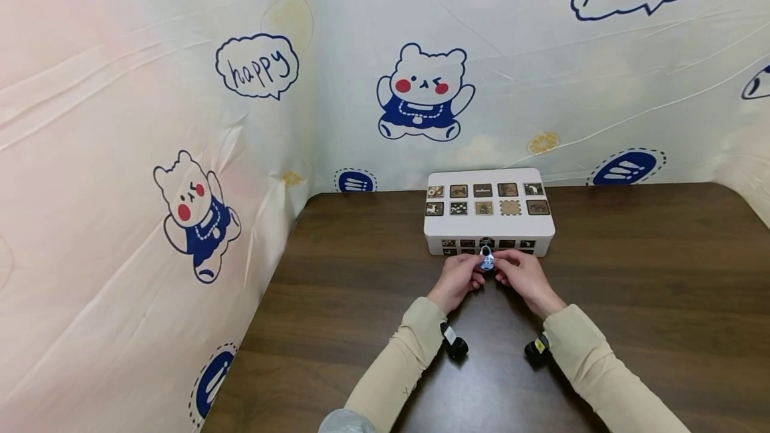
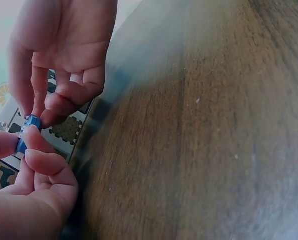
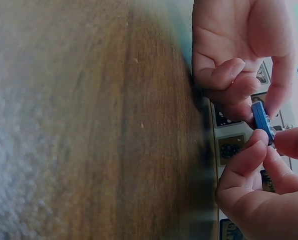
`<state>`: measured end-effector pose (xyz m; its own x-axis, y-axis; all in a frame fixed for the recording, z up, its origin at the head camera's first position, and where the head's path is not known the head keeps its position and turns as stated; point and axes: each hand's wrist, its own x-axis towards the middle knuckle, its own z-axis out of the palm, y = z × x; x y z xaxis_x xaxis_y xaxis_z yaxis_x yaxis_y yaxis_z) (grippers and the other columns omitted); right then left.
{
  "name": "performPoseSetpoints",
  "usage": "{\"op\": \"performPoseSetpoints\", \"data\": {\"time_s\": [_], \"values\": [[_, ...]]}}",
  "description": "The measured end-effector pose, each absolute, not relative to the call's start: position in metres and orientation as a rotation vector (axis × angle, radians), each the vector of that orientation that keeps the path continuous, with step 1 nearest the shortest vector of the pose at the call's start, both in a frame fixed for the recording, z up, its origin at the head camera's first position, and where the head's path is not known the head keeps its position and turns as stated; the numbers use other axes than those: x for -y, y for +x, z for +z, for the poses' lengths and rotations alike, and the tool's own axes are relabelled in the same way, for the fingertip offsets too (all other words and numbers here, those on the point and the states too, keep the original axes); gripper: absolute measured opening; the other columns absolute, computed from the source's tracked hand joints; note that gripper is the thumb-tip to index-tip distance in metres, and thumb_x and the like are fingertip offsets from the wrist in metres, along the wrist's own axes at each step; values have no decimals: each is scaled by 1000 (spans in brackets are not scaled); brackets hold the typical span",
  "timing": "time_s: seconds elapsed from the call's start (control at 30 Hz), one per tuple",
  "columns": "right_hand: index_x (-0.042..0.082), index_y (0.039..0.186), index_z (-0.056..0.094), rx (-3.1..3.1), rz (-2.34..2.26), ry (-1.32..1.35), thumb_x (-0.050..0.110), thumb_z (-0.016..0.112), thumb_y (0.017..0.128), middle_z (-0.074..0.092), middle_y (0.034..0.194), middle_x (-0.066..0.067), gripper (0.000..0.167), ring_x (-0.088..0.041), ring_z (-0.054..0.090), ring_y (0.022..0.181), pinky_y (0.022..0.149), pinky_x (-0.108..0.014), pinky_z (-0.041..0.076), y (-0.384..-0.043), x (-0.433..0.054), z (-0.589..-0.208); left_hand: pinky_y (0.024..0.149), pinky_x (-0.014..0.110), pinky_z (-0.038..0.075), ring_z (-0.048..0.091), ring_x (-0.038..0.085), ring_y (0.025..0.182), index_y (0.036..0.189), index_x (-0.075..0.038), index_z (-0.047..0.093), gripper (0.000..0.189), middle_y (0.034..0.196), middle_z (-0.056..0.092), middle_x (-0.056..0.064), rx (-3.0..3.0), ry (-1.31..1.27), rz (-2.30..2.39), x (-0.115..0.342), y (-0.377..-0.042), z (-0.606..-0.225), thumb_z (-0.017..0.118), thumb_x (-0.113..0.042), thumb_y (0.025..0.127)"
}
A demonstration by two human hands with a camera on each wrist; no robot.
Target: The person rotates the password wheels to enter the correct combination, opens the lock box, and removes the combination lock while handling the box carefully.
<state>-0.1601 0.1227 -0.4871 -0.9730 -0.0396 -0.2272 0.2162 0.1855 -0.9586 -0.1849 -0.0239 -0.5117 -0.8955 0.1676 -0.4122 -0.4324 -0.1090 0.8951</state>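
A small blue padlock (image 1: 487,261) is at the front of a white rectangular box (image 1: 490,226), its silver shackle upward and overlapping the box's front clasp (image 1: 486,242). My left hand (image 1: 455,279) pinches the padlock's left side between thumb and finger. From the other side, my right hand (image 1: 526,278) pinches it too. In the left wrist view the padlock (image 2: 22,145) is partly covered by fingertips of both hands. The right wrist view shows its blue edge (image 3: 259,116) between the two hands, with the other fingers curled in.
The closed box carries rows of small dark and tan square pictures on lid and front. It stands at the far edge of a dark wooden table (image 1: 349,286). Behind and to the left hangs a pale curtain (image 1: 337,85) printed with bears and words.
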Motion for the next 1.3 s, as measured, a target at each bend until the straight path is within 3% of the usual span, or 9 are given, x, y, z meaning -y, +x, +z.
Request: {"op": "performPoseSetpoints", "data": {"time_s": [0.33,0.63,1.3], "values": [[-10,122,56,-2260,-1875,172,11,53,97,64,87,-5,33,-5,58,69,63,-21,52,-159,-122,-486,49,16,40,51,6,53,95,-1,65,12,72,58,-1,-1756,-260,2068,28,-182,-512,58,-9,90],[-9,125,53,-2236,-1924,160,8,54,96,68,96,-6,33,-6,60,74,67,-22,53,-160,-120,-487,49,16,40,51,6,52,96,0,65,12,72,59,-1,-1765,-245,2082,28,-182,-512,57,-8,90],[-11,120,55,-2267,-1900,175,8,55,95,65,87,-1,31,-5,57,69,63,-22,51,-161,-119,-487,57,16,49,57,7,60,105,6,63,19,74,60,1,-1714,-259,2114,26,-182,-510,55,-1,89]]}}
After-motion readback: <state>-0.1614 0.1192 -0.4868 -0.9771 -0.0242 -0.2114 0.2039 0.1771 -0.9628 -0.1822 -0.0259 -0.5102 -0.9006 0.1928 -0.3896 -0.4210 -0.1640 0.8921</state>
